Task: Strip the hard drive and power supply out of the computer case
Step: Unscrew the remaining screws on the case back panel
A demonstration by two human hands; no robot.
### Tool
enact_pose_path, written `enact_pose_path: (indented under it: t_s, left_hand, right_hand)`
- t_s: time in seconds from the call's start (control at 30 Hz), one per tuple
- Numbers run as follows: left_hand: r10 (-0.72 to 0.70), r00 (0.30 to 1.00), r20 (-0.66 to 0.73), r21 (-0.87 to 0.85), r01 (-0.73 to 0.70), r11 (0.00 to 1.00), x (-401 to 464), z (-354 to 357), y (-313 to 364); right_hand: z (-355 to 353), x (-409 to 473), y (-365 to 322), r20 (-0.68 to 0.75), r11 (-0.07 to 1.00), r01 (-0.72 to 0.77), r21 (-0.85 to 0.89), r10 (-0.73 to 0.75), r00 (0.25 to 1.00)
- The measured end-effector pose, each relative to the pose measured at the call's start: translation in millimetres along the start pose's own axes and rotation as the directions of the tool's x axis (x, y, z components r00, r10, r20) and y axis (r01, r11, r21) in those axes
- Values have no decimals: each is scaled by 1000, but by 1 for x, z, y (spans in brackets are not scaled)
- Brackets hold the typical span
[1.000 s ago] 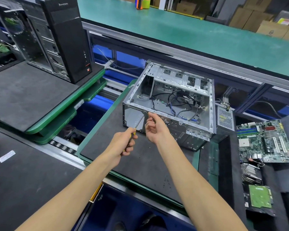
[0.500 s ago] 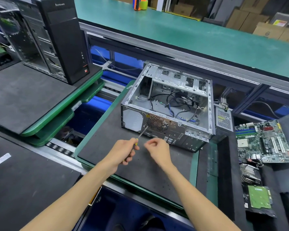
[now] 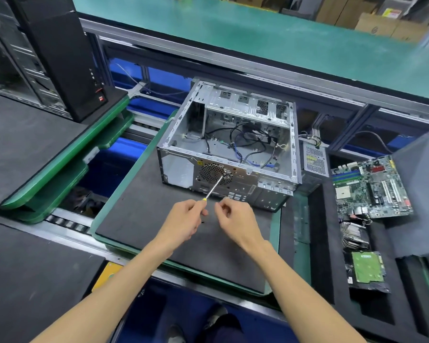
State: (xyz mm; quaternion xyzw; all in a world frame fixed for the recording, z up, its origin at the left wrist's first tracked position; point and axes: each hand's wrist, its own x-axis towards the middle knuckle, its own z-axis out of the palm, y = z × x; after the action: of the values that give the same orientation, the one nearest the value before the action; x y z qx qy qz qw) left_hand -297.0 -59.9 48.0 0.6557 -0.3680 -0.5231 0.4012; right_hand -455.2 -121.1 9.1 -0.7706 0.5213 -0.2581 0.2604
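Observation:
The open silver computer case [image 3: 176,170] lies on a black mat, its rear panel with the round fan grille [image 3: 211,173] facing me. Loose black and blue cables [image 3: 245,142] lie inside it. My left hand [image 3: 183,224] grips a yellow-handled screwdriver [image 3: 214,186], whose shaft points up at the grille. My right hand [image 3: 235,221] hovers beside it above the mat with fingertips pinched; nothing shows between them. A grey power supply [image 3: 315,159] sits just right of the case. A hard drive [image 3: 368,269] with a green board lies in a foam slot at the right.
A motherboard [image 3: 372,186] and a heatsink [image 3: 354,235] lie on the foam tray at right. The mat sits in a green tray [image 3: 131,179] on a roller conveyor. A black tower PC [image 3: 60,53] stands at the back left. A small dark speck [image 3: 203,222] rests on the mat.
Both hands have drawn back from the case's near top rim toward me, to just above the mat. The screwdriver stays in my left hand, its tip now in front of the fan grille.

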Motion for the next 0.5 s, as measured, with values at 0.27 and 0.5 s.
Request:
enact_pose_path:
  t_s: [0.27, 0.5]
  left_hand:
    - [12, 1000, -10, 120, -10, 993, 6, 14, 0]
    - [-90, 996, -11, 159, 91, 983, 12, 21, -8]
  right_hand:
    - [-86, 44, -47, -403, 945, 325, -24, -307, 862]
    - [-110, 117, -51, 255, 956, 150, -253, -84, 963]
